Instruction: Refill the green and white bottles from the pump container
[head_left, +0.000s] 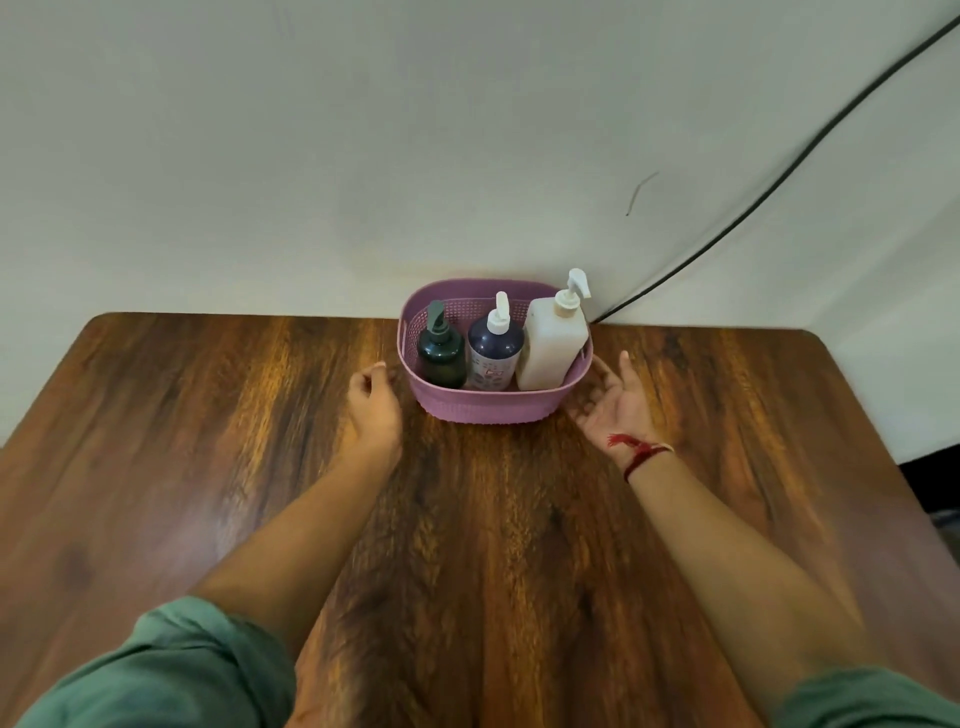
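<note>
A purple plastic basket (483, 408) stands at the far edge of the wooden table, against the wall. Inside it stand a dark green pump bottle (442, 356) on the left, a dark blue pump bottle with a white pump (493, 348) in the middle, and a white pump bottle (553, 345) on the right. My left hand (374, 397) hovers just left of the basket with its fingers loosely curled, holding nothing. Just right of the basket is my right hand (613, 397), palm up with its fingers spread, close to the basket's side.
The brown wooden table (493, 545) stretches toward me from the basket. A pale wall rises behind it. A black cable (779, 176) runs diagonally down the wall to the table's far right edge, close behind the basket.
</note>
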